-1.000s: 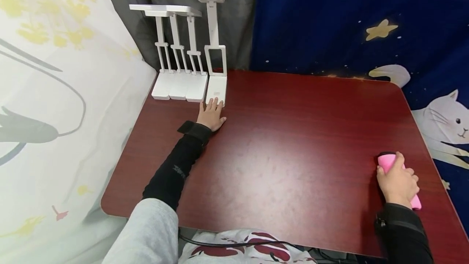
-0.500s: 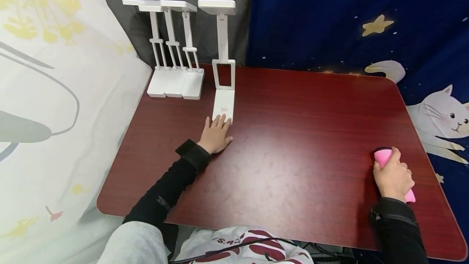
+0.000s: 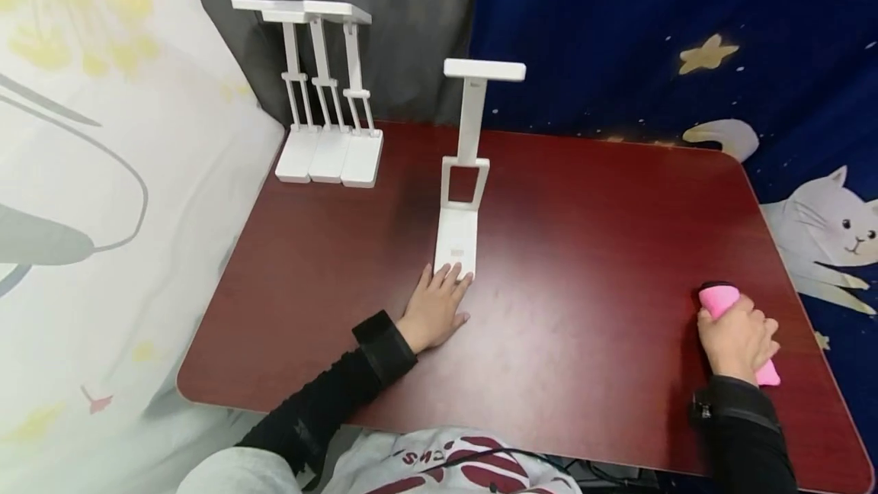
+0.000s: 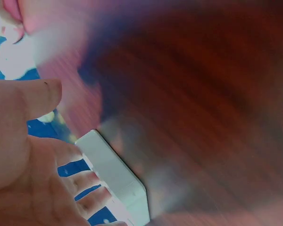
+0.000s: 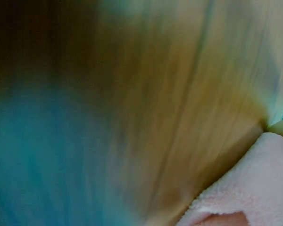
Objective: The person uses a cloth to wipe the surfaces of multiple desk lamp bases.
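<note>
A white folding phone stand [image 3: 456, 238] stands upright on the table in the head view, its neck raised and its flat plate at the top. My left hand [image 3: 435, 311] touches the front end of its base with fingers extended, thumb apart. In the left wrist view, the fingers [image 4: 85, 181] meet the edge of the base [image 4: 115, 174]. At the table's right side my right hand [image 3: 737, 338] grips a long pink thing [image 3: 719, 300] with a dark far end. Its fuzzy surface [image 5: 254, 183] shows in the right wrist view; its kind is unclear.
Three similar white stands [image 3: 329, 156] stand side by side at the table's back left corner. The reddish-brown table [image 3: 583, 250] meets a grey curtain [image 3: 411, 44] and a blue star-patterned curtain [image 3: 590, 36] behind. A pale printed curtain [image 3: 137, 174] hangs at the left.
My left hand has drawn the phone stand away from the other stands, rightward and nearer to me across the table. The right hand stays about where it was, holding the pink thing.
</note>
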{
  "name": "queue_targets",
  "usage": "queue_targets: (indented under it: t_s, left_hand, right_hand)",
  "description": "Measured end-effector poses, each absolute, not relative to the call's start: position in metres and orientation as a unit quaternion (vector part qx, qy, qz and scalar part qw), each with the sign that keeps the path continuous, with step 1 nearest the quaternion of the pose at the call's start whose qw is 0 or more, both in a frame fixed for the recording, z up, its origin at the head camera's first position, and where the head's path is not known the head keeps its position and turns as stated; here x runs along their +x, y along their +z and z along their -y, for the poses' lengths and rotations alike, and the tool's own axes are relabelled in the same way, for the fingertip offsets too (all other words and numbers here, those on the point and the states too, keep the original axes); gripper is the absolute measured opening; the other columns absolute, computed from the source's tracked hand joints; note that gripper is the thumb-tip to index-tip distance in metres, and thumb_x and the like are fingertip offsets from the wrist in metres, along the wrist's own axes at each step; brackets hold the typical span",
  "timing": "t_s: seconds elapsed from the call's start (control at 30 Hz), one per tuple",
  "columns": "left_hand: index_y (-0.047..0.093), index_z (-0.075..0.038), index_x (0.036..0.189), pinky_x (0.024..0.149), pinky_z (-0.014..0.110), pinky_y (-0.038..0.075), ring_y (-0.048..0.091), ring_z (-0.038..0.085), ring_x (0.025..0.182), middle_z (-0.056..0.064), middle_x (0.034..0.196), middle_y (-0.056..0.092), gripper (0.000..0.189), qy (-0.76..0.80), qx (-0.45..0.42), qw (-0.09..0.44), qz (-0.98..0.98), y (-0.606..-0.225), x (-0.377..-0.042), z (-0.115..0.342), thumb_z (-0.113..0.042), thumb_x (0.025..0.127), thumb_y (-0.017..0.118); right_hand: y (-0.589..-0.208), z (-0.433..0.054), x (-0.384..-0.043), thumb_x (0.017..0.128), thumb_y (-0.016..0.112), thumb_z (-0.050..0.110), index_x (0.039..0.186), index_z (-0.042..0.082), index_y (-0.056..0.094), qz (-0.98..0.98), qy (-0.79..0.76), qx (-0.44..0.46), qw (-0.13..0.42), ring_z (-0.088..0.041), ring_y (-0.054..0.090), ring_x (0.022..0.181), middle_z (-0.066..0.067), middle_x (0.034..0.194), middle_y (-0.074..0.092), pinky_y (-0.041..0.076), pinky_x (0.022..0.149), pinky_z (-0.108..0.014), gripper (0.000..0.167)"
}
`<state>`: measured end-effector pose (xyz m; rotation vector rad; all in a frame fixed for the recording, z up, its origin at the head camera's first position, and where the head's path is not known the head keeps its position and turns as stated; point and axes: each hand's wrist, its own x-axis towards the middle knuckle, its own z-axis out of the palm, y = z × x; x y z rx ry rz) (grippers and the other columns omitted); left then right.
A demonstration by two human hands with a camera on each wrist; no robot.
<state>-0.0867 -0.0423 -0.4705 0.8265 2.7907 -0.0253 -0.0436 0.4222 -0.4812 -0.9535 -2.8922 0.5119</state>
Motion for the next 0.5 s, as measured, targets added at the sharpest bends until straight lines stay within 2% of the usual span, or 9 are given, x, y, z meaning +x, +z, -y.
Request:
queue_targets:
  t_s: [0.07,0.17,0.33,0.5]
  left_hand:
    - [0.037,-0.015,0.167,0.132,0.052,0.027,0.034,0.028,0.161,0.011,0.174,0.034,0.068,-0.01,0.292,0.131,-0.947,-0.471,-0.079,0.039,-0.047,0.109,0.055]
    - [0.037,-0.015,0.167,0.132,0.052,0.027,0.034,0.027,0.161,0.01,0.174,0.034,0.069,-0.011,0.3,0.135,-0.944,-0.47,-0.072,0.036,-0.048,0.109,0.055]
    - [0.037,-0.017,0.167,0.132,0.05,0.026,0.034,0.025,0.161,0.008,0.175,0.033,0.069,-0.021,0.302,0.132,-0.944,-0.469,-0.067,0.031,-0.049,0.109,0.054]
    - [0.036,-0.019,0.168,0.132,0.05,0.025,0.034,0.024,0.161,0.007,0.175,0.033,0.07,-0.036,0.306,0.131,-0.942,-0.468,-0.062,0.028,-0.05,0.109,0.055]
  right_hand:
    - [-0.483,-0.421,-0.042,0.099,0.057,0.026,0.135,-0.026,0.036,0.934,0.166,-0.317,0.007,-0.072,0.033,0.127,-0.058,0.134,0.034,0.032,0.094,-0.082,0.066]
    - [-0.481,-0.419,-0.043,0.101,0.054,0.027,0.139,-0.024,0.031,0.933,0.164,-0.32,-0.01,-0.074,0.032,0.128,-0.06,0.135,0.03,0.033,0.096,-0.082,0.068]
    - [-0.479,-0.413,-0.045,0.103,0.051,0.022,0.142,-0.02,0.028,0.943,0.152,-0.295,-0.007,-0.073,0.042,0.116,-0.059,0.126,0.04,0.039,0.091,-0.082,0.061]
    - [-0.48,-0.41,-0.043,0.102,0.053,0.018,0.141,-0.019,0.03,0.947,0.151,-0.285,0.0,-0.071,0.044,0.11,-0.057,0.122,0.043,0.042,0.087,-0.082,0.059]
